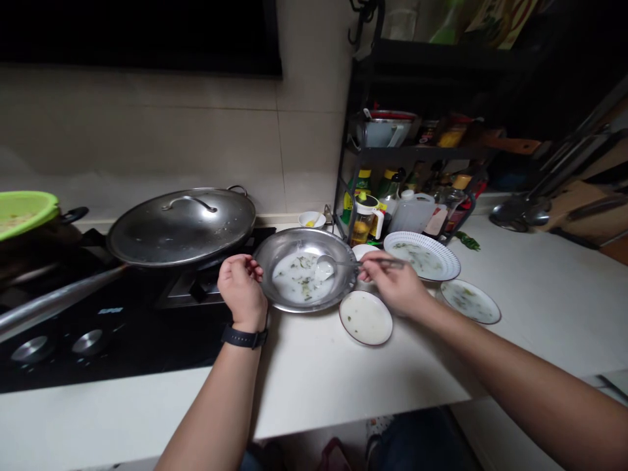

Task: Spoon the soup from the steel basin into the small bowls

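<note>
My right hand [395, 281] grips the handle of a metal ladle [338, 262]. The ladle's scoop sits in a wide steel bowl [266, 288] that holds whitish liquid with green leafy bits. Beside the bowl's left rim is my left hand [241, 288], its fingers curled with nothing visible in them; whether it touches the rim is unclear. A small plate [366, 318] of pale liquid lies below my right hand. A white dish [366, 252] is partly hidden behind that hand. Farther right stand a patterned plate [422, 255] and a smaller plate [470, 301], both with similar liquid and greens.
On the black stove [147, 340] at left sits a lidded wok [181, 226], its long handle reaching forward. A green basket [27, 212] rests at far left. A rack [426, 154] with bottles stands behind the plates. A small bowl [312, 220] sits by the wall.
</note>
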`<state>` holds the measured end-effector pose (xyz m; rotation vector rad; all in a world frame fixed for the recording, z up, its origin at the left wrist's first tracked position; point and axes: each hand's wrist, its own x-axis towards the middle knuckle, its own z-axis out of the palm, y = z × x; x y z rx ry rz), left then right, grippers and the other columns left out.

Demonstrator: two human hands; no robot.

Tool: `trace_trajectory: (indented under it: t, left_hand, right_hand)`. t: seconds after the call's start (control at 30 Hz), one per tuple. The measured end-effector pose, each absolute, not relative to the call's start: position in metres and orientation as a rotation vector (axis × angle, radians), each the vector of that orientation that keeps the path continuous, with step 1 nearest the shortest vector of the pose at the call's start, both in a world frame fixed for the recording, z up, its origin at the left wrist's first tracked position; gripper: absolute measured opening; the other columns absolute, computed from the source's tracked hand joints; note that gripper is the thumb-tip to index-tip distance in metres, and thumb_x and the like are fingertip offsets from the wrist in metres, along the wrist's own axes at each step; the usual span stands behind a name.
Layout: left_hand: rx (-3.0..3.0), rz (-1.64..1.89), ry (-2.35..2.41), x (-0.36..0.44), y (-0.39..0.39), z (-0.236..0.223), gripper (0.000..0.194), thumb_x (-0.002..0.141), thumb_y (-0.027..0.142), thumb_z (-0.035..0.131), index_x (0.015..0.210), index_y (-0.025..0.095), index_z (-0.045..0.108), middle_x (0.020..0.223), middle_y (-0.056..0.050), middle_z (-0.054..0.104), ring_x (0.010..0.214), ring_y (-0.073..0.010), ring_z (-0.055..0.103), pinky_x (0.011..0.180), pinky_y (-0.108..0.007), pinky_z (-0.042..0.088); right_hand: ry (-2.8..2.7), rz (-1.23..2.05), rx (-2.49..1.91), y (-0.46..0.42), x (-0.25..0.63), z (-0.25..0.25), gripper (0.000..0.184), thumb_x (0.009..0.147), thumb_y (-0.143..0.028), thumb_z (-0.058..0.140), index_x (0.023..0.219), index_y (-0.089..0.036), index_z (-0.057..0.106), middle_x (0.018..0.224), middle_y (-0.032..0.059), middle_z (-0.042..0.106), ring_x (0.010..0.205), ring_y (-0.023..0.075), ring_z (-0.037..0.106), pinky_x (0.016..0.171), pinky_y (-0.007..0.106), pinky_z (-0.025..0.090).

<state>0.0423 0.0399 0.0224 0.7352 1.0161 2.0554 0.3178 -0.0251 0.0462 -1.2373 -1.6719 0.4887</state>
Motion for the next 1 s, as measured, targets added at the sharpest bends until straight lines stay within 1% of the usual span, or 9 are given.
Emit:
trace_trajectory:
  t: [0.1, 0.17, 0.23, 0.37, 0.43, 0.57, 0.73, 0.87, 1.0]
  left_hand:
    - [0.739, 2.059, 1.02, 0.042, 0.04, 0.023, 0.012, 0.076, 0.03, 0.059, 0.077, 0.018, 0.058, 0.06, 0.005, 0.054, 0.048, -0.0083, 0.051, 0.042, -0.019, 0.034]
    - [0.736, 2.062, 1.026, 0.042, 0.04, 0.023, 0.012, 0.076, 0.03, 0.059, 0.077, 0.018, 0.058, 0.059, 0.005, 0.054, 0.047, -0.0083, 0.051, 0.042, -0.019, 0.034]
    - [0.736, 2.06, 1.025, 0.043, 0.04, 0.023, 0.012, 0.076, 0.03, 0.059, 0.077, 0.018, 0.058, 0.059, 0.005, 0.054, 0.047, -0.0082, 0.051, 0.042, -0.018, 0.034]
    - [0.728, 2.061, 1.01, 0.042, 0.04, 0.023, 0.012, 0.074, 0.029, 0.06, 0.076, 0.018, 0.059, 0.058, 0.005, 0.054, 0.047, -0.0083, 0.051, 0.041, -0.019, 0.035]
    - [0.724, 2.06, 1.018, 0.042, 0.04, 0.022, 0.012, 0.074, 0.03, 0.06, 0.076, 0.018, 0.059, 0.058, 0.005, 0.054, 0.047, -0.0082, 0.051, 0.041, -0.019, 0.035]
    - [0.724, 2.053, 1.027, 0.041, 0.042, 0.021, 0.013, 0.073, 0.03, 0.06, 0.076, 0.018, 0.059, 0.058, 0.006, 0.054, 0.046, -0.008, 0.051, 0.042, -0.018, 0.035]
    - [0.726, 2.064, 1.023, 0.041, 0.042, 0.021, 0.013, 0.074, 0.03, 0.06, 0.076, 0.018, 0.059, 0.058, 0.005, 0.055, 0.046, -0.0082, 0.051, 0.041, -0.019, 0.035]
    - [0.726, 2.067, 1.028, 0.042, 0.041, 0.022, 0.013, 0.074, 0.03, 0.06, 0.076, 0.018, 0.059, 0.057, 0.006, 0.056, 0.045, -0.0081, 0.051, 0.04, -0.019, 0.035]
    - [0.72, 2.081, 1.007, 0.042, 0.042, 0.022, 0.012, 0.073, 0.029, 0.061, 0.075, 0.017, 0.059, 0.057, 0.005, 0.056, 0.045, -0.0084, 0.051, 0.04, -0.019, 0.035]
  right_hand:
    - [-2.255, 0.111, -0.961, -0.042, 0.324, 0.053, 0.018, 0.095, -0.023, 0.057, 0.102, -0.023, 0.074, 0.102, 0.0102, 0.08, 0.093, 0.0235, 0.077, 0.081, 0.037, 0.065]
    - [-2.34, -0.074, -0.885, -0.052, 0.333, 0.061, 0.022, 0.093, -0.018, 0.057, 0.106, -0.023, 0.074, 0.108, 0.0105, 0.079, 0.098, 0.0239, 0.076, 0.084, 0.037, 0.064]
    - [-2.221, -0.155, -0.955, -0.058, 0.345, 0.069, 0.022, 0.093, -0.017, 0.058, 0.108, -0.024, 0.073, 0.106, 0.0096, 0.079, 0.098, 0.0235, 0.075, 0.086, 0.037, 0.063]
    - [-1.884, -0.279, -1.205, -0.055, 0.371, 0.072, 0.014, 0.095, -0.024, 0.058, 0.099, -0.025, 0.071, 0.092, 0.0077, 0.077, 0.088, 0.0232, 0.075, 0.083, 0.036, 0.06]
    - [-1.811, -0.3, -1.318, -0.048, 0.382, 0.065, 0.014, 0.097, -0.028, 0.056, 0.097, -0.023, 0.07, 0.088, 0.0067, 0.077, 0.083, 0.0225, 0.075, 0.082, 0.036, 0.06]
    - [-1.688, -0.094, -1.496, -0.034, 0.398, 0.043, 0.02, 0.098, -0.035, 0.053, 0.099, -0.022, 0.068, 0.079, 0.0051, 0.076, 0.073, 0.0224, 0.075, 0.075, 0.036, 0.06]
    - [-1.316, 0.321, -1.561, -0.025, 0.4, 0.028, 0.021, 0.095, -0.042, 0.062, 0.096, -0.022, 0.066, 0.07, 0.0057, 0.075, 0.067, 0.0237, 0.076, 0.067, 0.036, 0.064]
    - [-0.861, 0.609, -1.504, -0.02, 0.393, 0.033, 0.015, 0.091, -0.032, 0.07, 0.09, -0.021, 0.061, 0.067, 0.006, 0.074, 0.057, 0.02, 0.074, 0.055, 0.029, 0.063]
    - [-0.614, 0.742, -1.428, -0.017, 0.391, 0.041, 0.012, 0.092, -0.021, 0.068, 0.087, -0.019, 0.057, 0.06, 0.006, 0.072, 0.05, 0.0175, 0.071, 0.049, 0.024, 0.061]
